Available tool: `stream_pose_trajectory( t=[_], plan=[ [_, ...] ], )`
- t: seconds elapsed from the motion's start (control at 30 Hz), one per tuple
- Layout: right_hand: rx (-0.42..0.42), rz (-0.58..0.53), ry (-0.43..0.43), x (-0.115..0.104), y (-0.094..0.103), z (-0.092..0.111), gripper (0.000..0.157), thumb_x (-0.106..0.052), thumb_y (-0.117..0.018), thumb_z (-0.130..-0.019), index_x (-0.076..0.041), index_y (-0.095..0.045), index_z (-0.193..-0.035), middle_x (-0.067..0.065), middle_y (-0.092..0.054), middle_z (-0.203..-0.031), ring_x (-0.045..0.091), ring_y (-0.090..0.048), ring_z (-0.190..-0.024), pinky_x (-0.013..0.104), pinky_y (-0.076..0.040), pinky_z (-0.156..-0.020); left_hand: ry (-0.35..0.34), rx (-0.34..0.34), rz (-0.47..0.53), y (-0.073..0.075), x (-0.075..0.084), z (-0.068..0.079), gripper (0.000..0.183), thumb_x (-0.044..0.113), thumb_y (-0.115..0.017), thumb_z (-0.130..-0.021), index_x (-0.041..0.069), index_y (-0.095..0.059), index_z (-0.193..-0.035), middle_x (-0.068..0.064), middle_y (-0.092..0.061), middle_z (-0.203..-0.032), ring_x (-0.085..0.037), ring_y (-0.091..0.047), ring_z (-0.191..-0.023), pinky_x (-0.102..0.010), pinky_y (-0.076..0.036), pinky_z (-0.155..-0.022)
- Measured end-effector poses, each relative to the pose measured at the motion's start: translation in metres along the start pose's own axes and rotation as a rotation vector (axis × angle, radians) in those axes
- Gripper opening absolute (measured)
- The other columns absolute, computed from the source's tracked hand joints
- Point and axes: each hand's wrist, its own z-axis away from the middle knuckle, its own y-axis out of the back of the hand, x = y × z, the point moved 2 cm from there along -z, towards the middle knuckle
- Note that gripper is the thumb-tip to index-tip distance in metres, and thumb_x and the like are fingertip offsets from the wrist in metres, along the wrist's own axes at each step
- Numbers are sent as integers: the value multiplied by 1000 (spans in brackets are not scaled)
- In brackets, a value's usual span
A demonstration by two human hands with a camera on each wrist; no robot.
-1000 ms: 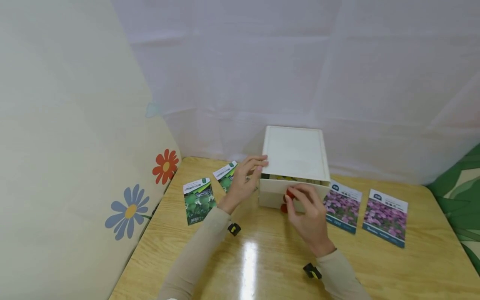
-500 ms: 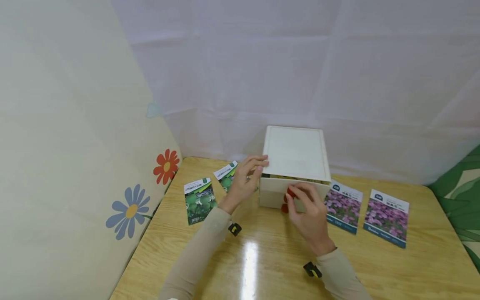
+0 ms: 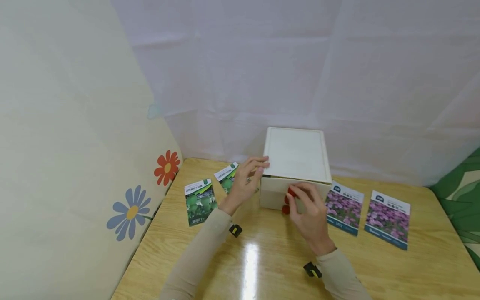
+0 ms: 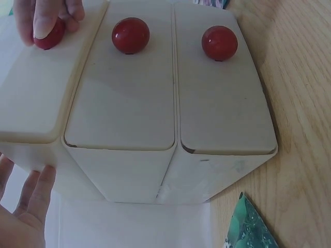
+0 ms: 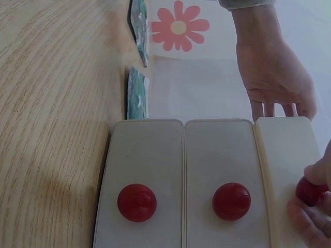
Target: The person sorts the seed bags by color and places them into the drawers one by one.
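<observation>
A small white chest of drawers [image 3: 296, 152] stands at the back of the table, with three drawers stacked one over another. Each drawer front carries a round red knob. My right hand [image 3: 310, 216] pinches the top drawer's knob [image 5: 312, 192] between thumb and fingers. That top drawer [image 5: 284, 142] sticks out slightly past the two lower ones, leaving a thin dark slit under the chest's top. My left hand [image 3: 243, 181] rests against the left side of the chest, fingers extended at its upper edge. Knobs of the middle drawer [image 4: 131, 35] and bottom drawer [image 4: 220, 43] are untouched.
Two packets with green pictures, a front packet [image 3: 200, 202] and a back packet [image 3: 226, 177], lie left of the chest. To its right lie two purple-flower packets, a nearer one [image 3: 344, 207] and a farther one [image 3: 388, 218]. A pale cloth [image 3: 232, 75] hangs behind.
My right hand has pushed the top drawer inward, and the gap above it has narrowed, hiding the contents seen before. My left hand has stayed against the chest.
</observation>
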Motion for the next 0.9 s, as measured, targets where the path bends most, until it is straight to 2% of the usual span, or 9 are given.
stream_pose_trajectory(
  t=[0.27, 0.9],
  plan=[
    [9, -4, 9, 1, 0, 0, 35, 11, -82, -82, 6, -77, -116, 25, -69, -115, 35, -70, -98, 7, -45, -104, -3, -1, -11, 0, 1, 0, 25, 14, -53, -113, 3, -72, -123, -14, -67, -141, -27, -67, -128, -34, -64, -95],
    [-4, 10, -20, 5, -3, 0, 37, 12, -82, -84, 5, -77, -120, 23, -69, -118, 32, -70, -99, 4, -46, -101, 21, -6, -17, 1, 2, -1, 25, 14, -53, -112, 2, -72, -122, -14, -67, -142, -27, -66, -130, -32, -64, -96]
  ],
)
